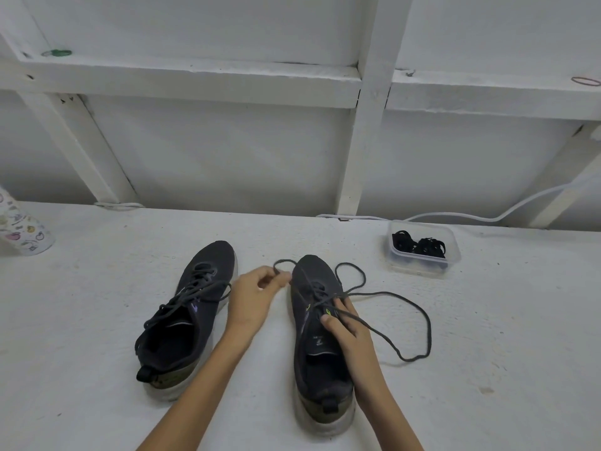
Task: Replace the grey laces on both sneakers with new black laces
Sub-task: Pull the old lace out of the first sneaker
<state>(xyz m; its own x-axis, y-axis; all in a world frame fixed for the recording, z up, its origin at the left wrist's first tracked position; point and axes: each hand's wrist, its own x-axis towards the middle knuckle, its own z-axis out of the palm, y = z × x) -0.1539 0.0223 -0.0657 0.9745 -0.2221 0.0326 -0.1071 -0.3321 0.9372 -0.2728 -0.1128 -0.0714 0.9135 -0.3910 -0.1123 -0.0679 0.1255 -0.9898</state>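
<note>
We look down on a rough white table (97,320) set against a white wall (227,151) with beams. Two dark sneakers stand toes away from us: the left sneaker (195,304) laced, the right sneaker (312,369) with its grey lace (406,304) loosened and trailing in loops to the right. Our left hand (257,294) pinches one end of that lace just beside the toe. Our right hand (349,323) clamps the right sneaker by its upper edge, thumb on the tongue. Far right, a clear tub (452,255) holds the black laces (419,245) — a white cable (487,218) runs behind it. A patterned cup (22,229) stands far left.
</note>
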